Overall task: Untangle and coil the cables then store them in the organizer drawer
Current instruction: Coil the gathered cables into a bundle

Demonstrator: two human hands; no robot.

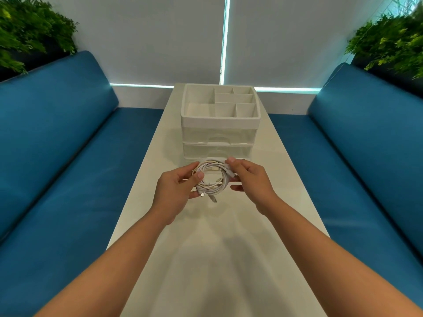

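Note:
A bundle of white cables (211, 177) is wound into a rough ring, held above the white table (206, 248) between both hands. My left hand (177, 191) pinches the ring's left side with thumb and fingers. My right hand (248, 179) grips the right side, thumb on top. Two plug ends hang from the bottom of the ring. Just behind the cables stands a white organizer (219, 124) with a divided open top tray and two clear drawers in front, both shut.
Blue cushioned benches (68, 156) run along both sides of the narrow table. Green plants (27, 30) sit behind each bench back. Window blinds cover the wall beyond the organizer.

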